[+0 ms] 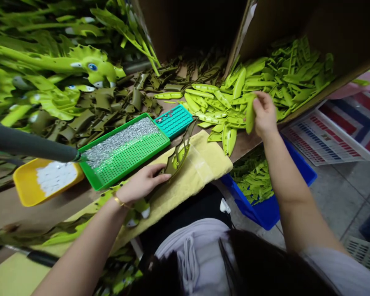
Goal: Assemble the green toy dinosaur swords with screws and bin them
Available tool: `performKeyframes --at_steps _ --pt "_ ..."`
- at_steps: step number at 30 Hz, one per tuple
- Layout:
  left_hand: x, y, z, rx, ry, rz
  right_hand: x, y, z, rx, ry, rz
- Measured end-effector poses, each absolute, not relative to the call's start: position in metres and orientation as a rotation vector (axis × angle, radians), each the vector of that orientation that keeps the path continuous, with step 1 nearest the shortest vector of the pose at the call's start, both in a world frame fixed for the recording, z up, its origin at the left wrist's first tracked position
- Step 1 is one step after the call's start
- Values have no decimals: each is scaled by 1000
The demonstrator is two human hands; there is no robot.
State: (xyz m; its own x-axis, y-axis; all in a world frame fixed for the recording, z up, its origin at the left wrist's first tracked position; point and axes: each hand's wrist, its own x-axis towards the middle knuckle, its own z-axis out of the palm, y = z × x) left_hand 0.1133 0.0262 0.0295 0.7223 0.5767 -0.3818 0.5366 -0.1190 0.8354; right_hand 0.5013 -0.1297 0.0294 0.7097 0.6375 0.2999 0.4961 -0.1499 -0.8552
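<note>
My left hand [143, 183] is closed on an olive-brown curved plastic part [172, 162] over the yellow cloth; a lime-green piece [182, 154] shows inside it. Under and beside that wrist lies a lime-green toy dragon piece [138, 211], partly hidden. My right hand [266, 115] pinches a lime-green leaf-shaped plastic piece [250, 114] upright at the edge of a heap of similar pieces [222, 98]. The yellow cloth [203, 164] lies along the table's front edge.
A green perforated tray [126, 160] holds small silvery screws, with a teal tray [174, 121] beside it. White bits fill a yellow tub [24, 185]. A dark rod-shaped tool [33, 139] reaches in from the left. Cardboard boxes [185, 24] stand behind; a blue bin [274, 213] sits below right.
</note>
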Motion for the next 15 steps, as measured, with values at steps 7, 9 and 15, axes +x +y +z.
performKeyframes --at_steps 7,9,15 --pt "107 35 15 1714 712 -135 430 -143 27 -2069 -1510 1099" --pt "109 34 13 1738 680 -166 432 -139 21 -2214 -1369 783" --pt "114 28 20 1718 669 -164 403 -117 23 -1814 -1540 258"
